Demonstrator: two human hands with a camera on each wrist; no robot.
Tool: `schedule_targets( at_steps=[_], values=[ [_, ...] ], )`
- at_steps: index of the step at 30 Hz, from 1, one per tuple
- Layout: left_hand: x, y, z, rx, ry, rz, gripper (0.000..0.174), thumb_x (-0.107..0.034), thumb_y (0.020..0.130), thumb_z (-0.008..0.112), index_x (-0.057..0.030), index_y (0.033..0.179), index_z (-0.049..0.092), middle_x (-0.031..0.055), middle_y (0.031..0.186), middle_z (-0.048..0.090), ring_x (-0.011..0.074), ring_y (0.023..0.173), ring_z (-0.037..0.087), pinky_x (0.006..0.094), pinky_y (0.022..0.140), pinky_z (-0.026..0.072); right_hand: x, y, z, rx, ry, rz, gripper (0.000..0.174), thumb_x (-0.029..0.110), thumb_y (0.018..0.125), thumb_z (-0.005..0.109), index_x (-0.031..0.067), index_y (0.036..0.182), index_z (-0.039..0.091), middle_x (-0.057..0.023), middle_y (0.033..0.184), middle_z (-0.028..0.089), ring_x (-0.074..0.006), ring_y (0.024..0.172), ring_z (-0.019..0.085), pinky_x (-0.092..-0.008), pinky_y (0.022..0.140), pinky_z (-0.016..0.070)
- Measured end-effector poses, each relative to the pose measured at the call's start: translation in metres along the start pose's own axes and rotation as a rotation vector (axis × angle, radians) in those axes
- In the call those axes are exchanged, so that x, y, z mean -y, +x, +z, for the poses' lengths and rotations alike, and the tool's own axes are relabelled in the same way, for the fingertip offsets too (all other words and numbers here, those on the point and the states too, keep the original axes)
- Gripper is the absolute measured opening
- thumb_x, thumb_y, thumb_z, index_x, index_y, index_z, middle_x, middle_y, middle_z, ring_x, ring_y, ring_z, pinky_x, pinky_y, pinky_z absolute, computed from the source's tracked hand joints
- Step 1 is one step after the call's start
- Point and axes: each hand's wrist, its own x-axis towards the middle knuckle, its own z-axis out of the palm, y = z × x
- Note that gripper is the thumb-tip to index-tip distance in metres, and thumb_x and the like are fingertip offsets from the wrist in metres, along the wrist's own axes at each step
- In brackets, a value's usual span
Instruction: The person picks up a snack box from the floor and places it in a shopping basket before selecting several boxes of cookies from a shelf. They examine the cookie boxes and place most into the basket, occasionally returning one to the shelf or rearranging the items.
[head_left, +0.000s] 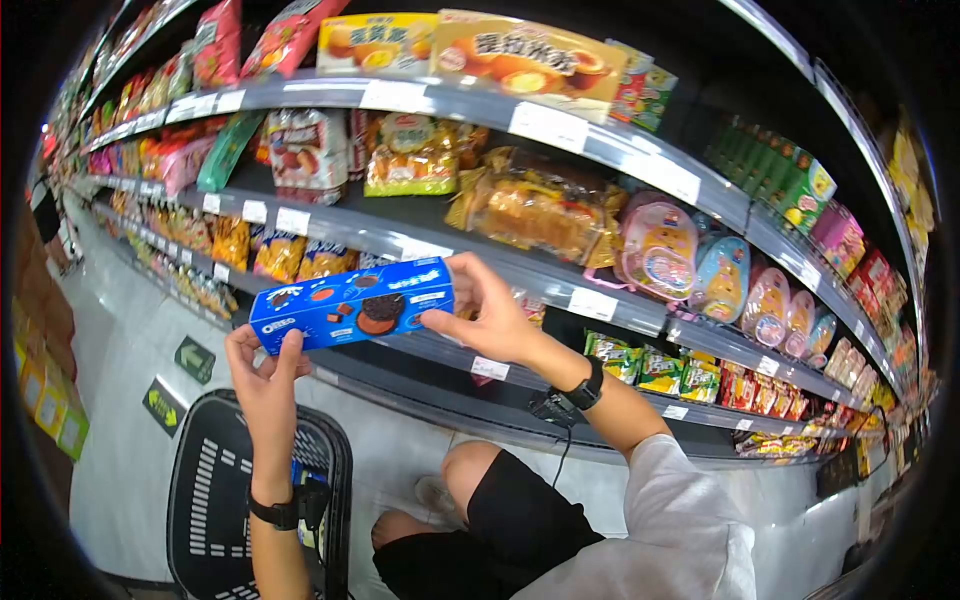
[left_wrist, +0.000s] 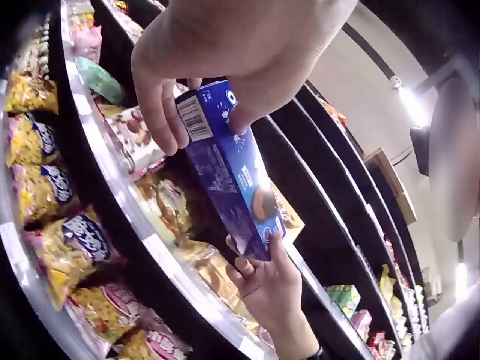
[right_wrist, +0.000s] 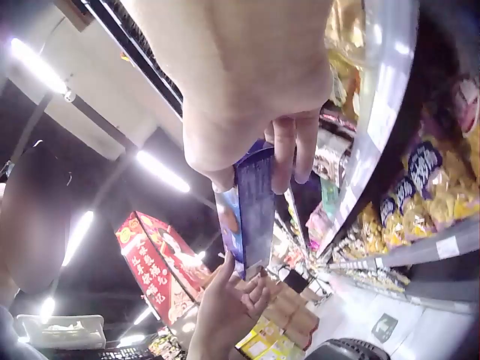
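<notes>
A blue Oreo box [head_left: 350, 305] is held between both hands in front of the shelves, its printed front turned up to the head camera. The left hand [head_left: 268, 375] grips its left end, thumb on the front face and fingers behind. At the right end the right hand [head_left: 490, 312] pinches it, thumb on the front edge. In the left wrist view the box [left_wrist: 229, 169] shows a barcode by the near left hand [left_wrist: 232, 60], with the right hand [left_wrist: 270, 300] at its far end. The right wrist view shows the box's dark side [right_wrist: 256, 206].
A black basket [head_left: 205, 480] with some items in it stands on the floor at lower left. Shelves [head_left: 560, 265] of packaged snacks run across the view, below and behind the box. Bent knees [head_left: 470, 470] are beneath the arms. Yellow cartons [head_left: 50, 405] stand at far left.
</notes>
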Motion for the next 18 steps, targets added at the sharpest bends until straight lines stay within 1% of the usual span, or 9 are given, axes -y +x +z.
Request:
schedule_targets(
  at_steps=[1, 2, 7, 8, 10, 11, 13, 15, 18],
  values=[
    [-0.004, 0.003, 0.014, 0.045, -0.018, 0.005, 0.037, -0.015, 0.097, 0.071, -0.0038, 0.121, 0.045, 0.0075, 0.11, 0.058, 0.013, 0.08, 0.065, 0.0255, 0.065, 0.0576, 0.013, -0.005, -0.014, -0.03, -0.001, 0.027, 0.051, 0.013, 0.089, 0.08, 0.0016, 0.126, 0.047, -0.0102, 0.109, 0.07, -0.0115, 0.091, 0.068, -0.0267, 0.075, 0.054],
    [-0.01, 0.005, 0.031, 0.076, -0.05, 0.01, 0.037, -0.014, 0.097, 0.071, -0.004, 0.121, 0.045, 0.0075, 0.11, 0.057, 0.0128, 0.08, 0.065, 0.0254, 0.065, 0.0575, 0.014, -0.01, -0.028, -0.065, -0.065, -0.031, 0.051, 0.013, 0.09, 0.08, 0.0016, 0.126, 0.046, -0.0113, 0.11, 0.071, -0.0112, 0.09, 0.068, -0.0258, 0.075, 0.0547],
    [-0.033, 0.013, 0.092, 0.211, -0.162, 0.082, 0.035, -0.01, 0.098, 0.068, -0.003, 0.121, 0.043, 0.008, 0.111, 0.056, 0.0133, 0.079, 0.066, 0.0255, 0.065, 0.058, 0.053, -0.044, -0.074, -0.193, -0.091, 0.024, 0.053, 0.015, 0.091, 0.079, 0.0025, 0.131, 0.045, -0.0107, 0.121, 0.067, -0.0123, 0.104, 0.066, -0.029, 0.086, 0.0545],
    [-0.038, 0.014, 0.099, 0.222, -0.162, 0.085, 0.035, -0.01, 0.098, 0.068, -0.003, 0.121, 0.043, 0.008, 0.111, 0.056, 0.0133, 0.079, 0.066, 0.0255, 0.065, 0.058, 0.059, -0.047, -0.081, -0.22, -0.088, 0.025, 0.054, 0.015, 0.091, 0.078, 0.0026, 0.131, 0.044, -0.0108, 0.121, 0.066, -0.013, 0.104, 0.066, -0.0293, 0.086, 0.0544],
    [-0.047, 0.02, 0.112, 0.289, -0.201, 0.069, 0.041, -0.01, 0.094, 0.073, -0.0008, 0.121, 0.043, 0.0095, 0.115, 0.051, 0.015, 0.091, 0.064, 0.025, 0.065, 0.0588, 0.073, -0.045, -0.093, -0.255, -0.108, -0.008, 0.055, 0.016, 0.092, 0.078, 0.0022, 0.132, 0.044, -0.0105, 0.12, 0.066, -0.0144, 0.105, 0.066, -0.0306, 0.088, 0.0538],
    [-0.055, 0.027, 0.12, 0.286, -0.203, 0.068, 0.041, -0.01, 0.094, 0.073, -0.0008, 0.121, 0.043, 0.0095, 0.115, 0.051, 0.015, 0.091, 0.064, 0.025, 0.065, 0.0588, 0.079, -0.042, -0.1, -0.262, -0.142, -0.026, 0.055, 0.016, 0.091, 0.079, 0.0017, 0.131, 0.044, -0.0104, 0.12, 0.066, -0.0146, 0.105, 0.066, -0.032, 0.09, 0.0536],
    [-0.074, 0.028, 0.125, 0.3, -0.151, 0.058, 0.04, -0.009, 0.095, 0.072, -0.0009, 0.121, 0.043, 0.0098, 0.115, 0.051, 0.015, 0.094, 0.063, 0.0248, 0.066, 0.0586, 0.099, -0.037, -0.107, -0.239, -0.185, 0.065, 0.057, 0.016, 0.09, 0.08, 0.0014, 0.132, 0.044, -0.0102, 0.12, 0.065, -0.0145, 0.106, 0.066, -0.0322, 0.092, 0.0531],
    [-0.102, 0.043, 0.129, 0.306, -0.148, 0.001, 0.039, -0.008, 0.095, 0.071, -0.0011, 0.121, 0.043, 0.0087, 0.114, 0.051, 0.0143, 0.094, 0.063, 0.0244, 0.068, 0.0579, 0.112, -0.03, -0.108, -0.27, -0.203, -0.007, 0.058, 0.016, 0.09, 0.08, 0.0012, 0.132, 0.043, -0.0103, 0.12, 0.065, -0.0143, 0.106, 0.066, -0.0322, 0.09, 0.0531],
    [-0.149, 0.066, 0.138, 0.374, -0.111, -0.066, 0.041, -0.008, 0.095, 0.072, -0.0009, 0.121, 0.041, 0.0073, 0.112, 0.052, 0.0118, 0.096, 0.063, 0.0222, 0.071, 0.0558, 0.153, -0.018, -0.122, -0.231, -0.281, 0.068, 0.061, 0.015, 0.088, 0.082, 0.0006, 0.133, 0.042, -0.0123, 0.123, 0.065, -0.017, 0.11, 0.066, -0.0343, 0.093, 0.0537]
  ],
)
